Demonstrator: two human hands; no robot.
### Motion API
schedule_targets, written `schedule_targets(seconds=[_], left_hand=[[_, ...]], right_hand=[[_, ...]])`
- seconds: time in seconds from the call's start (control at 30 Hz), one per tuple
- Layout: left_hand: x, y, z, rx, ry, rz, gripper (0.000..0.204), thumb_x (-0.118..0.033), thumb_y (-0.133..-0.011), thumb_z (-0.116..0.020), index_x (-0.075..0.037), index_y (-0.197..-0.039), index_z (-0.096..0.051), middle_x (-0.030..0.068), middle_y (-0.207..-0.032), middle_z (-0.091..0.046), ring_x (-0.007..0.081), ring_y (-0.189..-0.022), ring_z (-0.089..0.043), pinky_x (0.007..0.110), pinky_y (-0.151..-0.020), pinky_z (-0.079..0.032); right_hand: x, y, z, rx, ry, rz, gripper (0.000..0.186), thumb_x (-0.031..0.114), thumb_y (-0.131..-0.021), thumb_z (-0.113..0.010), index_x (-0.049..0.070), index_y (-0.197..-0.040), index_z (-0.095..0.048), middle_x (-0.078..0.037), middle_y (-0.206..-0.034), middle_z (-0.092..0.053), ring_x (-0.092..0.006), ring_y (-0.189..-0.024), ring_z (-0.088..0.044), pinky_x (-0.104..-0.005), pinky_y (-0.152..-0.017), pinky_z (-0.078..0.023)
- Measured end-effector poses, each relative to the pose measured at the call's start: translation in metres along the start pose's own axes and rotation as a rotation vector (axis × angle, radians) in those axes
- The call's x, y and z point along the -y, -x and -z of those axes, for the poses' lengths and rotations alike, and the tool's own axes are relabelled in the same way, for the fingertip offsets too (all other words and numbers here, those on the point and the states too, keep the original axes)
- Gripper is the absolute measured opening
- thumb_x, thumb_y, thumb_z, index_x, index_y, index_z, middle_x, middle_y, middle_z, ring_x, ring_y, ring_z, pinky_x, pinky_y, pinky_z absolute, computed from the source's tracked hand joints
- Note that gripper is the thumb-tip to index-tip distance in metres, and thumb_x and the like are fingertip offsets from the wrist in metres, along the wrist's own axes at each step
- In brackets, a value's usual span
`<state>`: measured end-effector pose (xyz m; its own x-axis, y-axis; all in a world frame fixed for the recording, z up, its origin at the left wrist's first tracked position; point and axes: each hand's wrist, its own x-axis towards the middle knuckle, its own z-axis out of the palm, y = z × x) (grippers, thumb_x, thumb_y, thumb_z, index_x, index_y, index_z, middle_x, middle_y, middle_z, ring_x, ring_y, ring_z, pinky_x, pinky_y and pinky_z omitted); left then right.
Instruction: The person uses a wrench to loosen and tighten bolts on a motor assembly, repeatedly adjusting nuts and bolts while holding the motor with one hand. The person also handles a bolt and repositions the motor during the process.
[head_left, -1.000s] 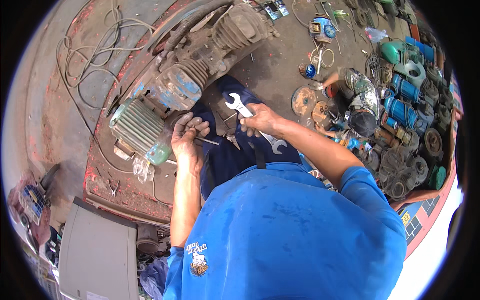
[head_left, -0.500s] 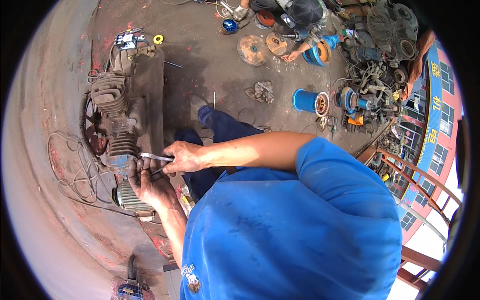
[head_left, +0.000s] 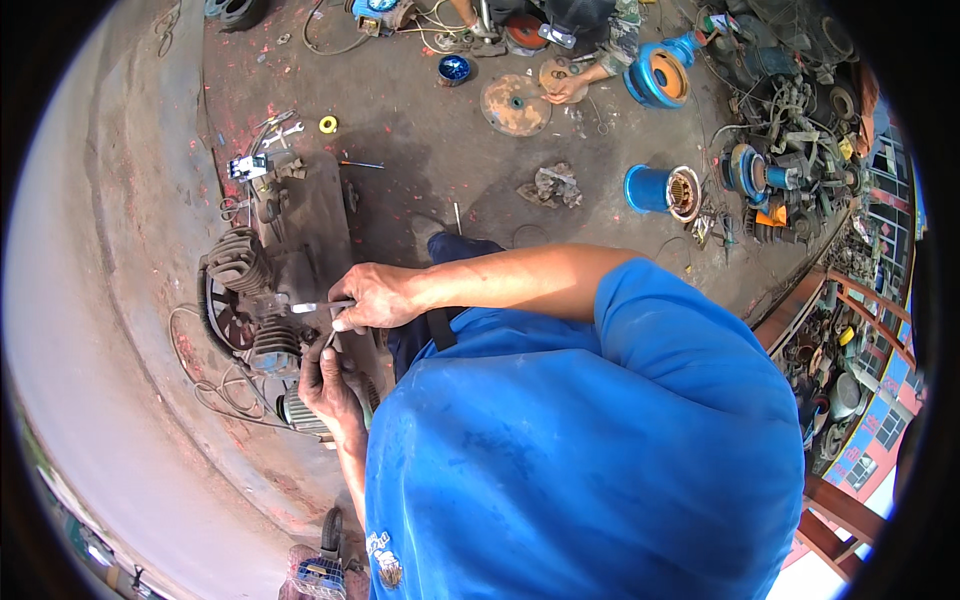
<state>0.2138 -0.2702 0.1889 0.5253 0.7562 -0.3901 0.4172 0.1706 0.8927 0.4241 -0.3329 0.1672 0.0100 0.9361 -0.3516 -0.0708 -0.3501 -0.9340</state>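
My right hand (head_left: 378,297) is closed round a silver wrench (head_left: 318,306), whose bright end points left over a dusty air compressor (head_left: 300,265). Just below it, my left hand (head_left: 332,392) has its fingers pinched together beside the compressor's nearer finned cylinder (head_left: 275,345). A thin dark piece shows at those fingertips, too small to make out. The farther finned cylinder (head_left: 238,258) stands beyond, with a spoked flywheel (head_left: 232,328) at its left. Partly behind my left hand lies the finned grey motor (head_left: 300,410).
On the compressor's far end lie a small white-and-blue box (head_left: 247,167) and an open-end wrench (head_left: 285,133). Yellow tape (head_left: 328,124) and a blue motor housing (head_left: 655,190) are on the floor. A co-worker's hand (head_left: 568,90) touches a round plate. Scrap parts (head_left: 800,150) pile up at right.
The view has shifted, so the compressor and floor things sit farther right. My right hand and the wrench have lifted slightly away from the nearer cylinder. The co-worker's hand has moved onto the plate.
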Motion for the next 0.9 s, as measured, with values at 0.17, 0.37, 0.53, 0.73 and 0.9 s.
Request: schedule_targets(seconds=[0.17, 0.37, 0.53, 0.73, 0.9], left_hand=[[-0.012, -0.005, -0.031, -0.093, 0.172, -0.056, 0.029, -0.025, -0.101, -0.066, 0.002, -0.111, -0.069, 0.0030, -0.078, -0.064, 0.0122, -0.071, -0.056, 0.028, -0.066, -0.046], [-0.028, 0.001, -0.038, -0.043, 0.069, -0.076, 0.034, -0.031, -0.104, -0.062, 0.002, -0.104, -0.069, 0.0061, -0.085, -0.066, 0.0138, -0.075, -0.059, 0.029, -0.070, -0.047], [-0.010, 0.001, -0.029, -0.110, 0.211, 0.006, 0.038, -0.036, -0.106, -0.057, 0.001, -0.104, -0.065, 0.0037, -0.079, -0.061, 0.0134, -0.069, -0.053, 0.030, -0.064, -0.044], [0.009, 0.018, 0.025, -0.082, 0.998, 0.084, 0.042, -0.045, -0.100, -0.065, -0.007, -0.116, -0.065, 0.0018, -0.096, -0.067, 0.0159, -0.086, -0.058, 0.033, -0.083, -0.046], [0.039, 0.032, 0.064, -0.036, 1.206, 0.163, 0.026, -0.024, -0.104, -0.062, -0.002, -0.118, -0.065, 0.0075, -0.112, -0.068, 0.0200, -0.107, -0.062, 0.037, -0.099, -0.049]], right_hand=[[0.003, 0.026, 0.026, -0.068, -0.052, 0.070, 0.021, 0.022, -0.093, -0.069, 0.001, -0.094, -0.071, -0.006, -0.072, -0.068, -0.0165, -0.070, -0.064, -0.0350, -0.066, -0.051], [0.006, 0.048, 0.030, -0.157, -0.014, 0.140, 0.024, 0.024, -0.091, -0.071, 0.001, -0.098, -0.071, -0.013, -0.073, -0.068, -0.0237, -0.070, -0.066, -0.0389, -0.067, -0.051], [0.018, 0.053, 0.001, -0.240, 0.344, 0.161, 0.027, 0.025, -0.090, -0.072, 0.001, -0.103, -0.070, -0.023, -0.081, -0.068, -0.0396, -0.079, -0.068, -0.0447, -0.072, -0.053], [0.020, 0.025, -0.074, -0.229, 0.035, 0.165, 0.026, 0.023, -0.089, -0.074, 0.000, -0.100, -0.068, -0.022, -0.085, -0.070, -0.0395, -0.082, -0.070, -0.0434, -0.072, -0.054], [0.022, 0.001, -0.159, -0.388, 0.331, 0.322, 0.015, 0.013, -0.086, -0.074, 0.003, -0.087, -0.063, -0.018, -0.078, -0.064, -0.0396, -0.075, -0.066, -0.0453, -0.063, -0.050]])
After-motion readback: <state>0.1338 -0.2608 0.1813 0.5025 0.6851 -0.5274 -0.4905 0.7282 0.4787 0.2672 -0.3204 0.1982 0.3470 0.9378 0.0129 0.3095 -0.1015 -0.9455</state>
